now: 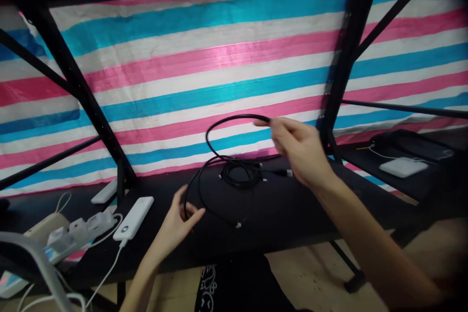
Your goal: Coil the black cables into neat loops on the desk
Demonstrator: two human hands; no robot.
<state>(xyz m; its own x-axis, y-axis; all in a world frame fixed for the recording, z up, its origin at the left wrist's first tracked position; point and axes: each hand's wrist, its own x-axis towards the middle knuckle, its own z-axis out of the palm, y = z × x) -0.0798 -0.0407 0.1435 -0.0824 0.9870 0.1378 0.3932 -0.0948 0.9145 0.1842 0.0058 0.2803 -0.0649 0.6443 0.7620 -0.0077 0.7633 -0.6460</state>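
A black cable (pixel 209 131) arcs in a loop above the dark tabletop between my two hands. My right hand (pixel 298 148) is raised at the right, its fingers closed in a pinch on the upper stretch. Lower down at the left, my left hand (pixel 181 219) has its fingers curled around another part of the cable near the tabletop. One thin black length with a white-tipped connector (pixel 238 225) reaches toward the front edge. Behind it lies a coiled black cable (pixel 239 184), with several light connector tips around it and a larger plug (pixel 287 173) at its right.
To the left, a white power bank (pixel 133 218) has a white cable plugged in. A white power strip (pixel 78 236) with several adapters sits beyond it. Black metal posts (pixel 338 66) frame the table (pixel 263 224), backed by a striped sheet (pixel 219 53). A white device (pixel 403 167) lies on the right-hand surface.
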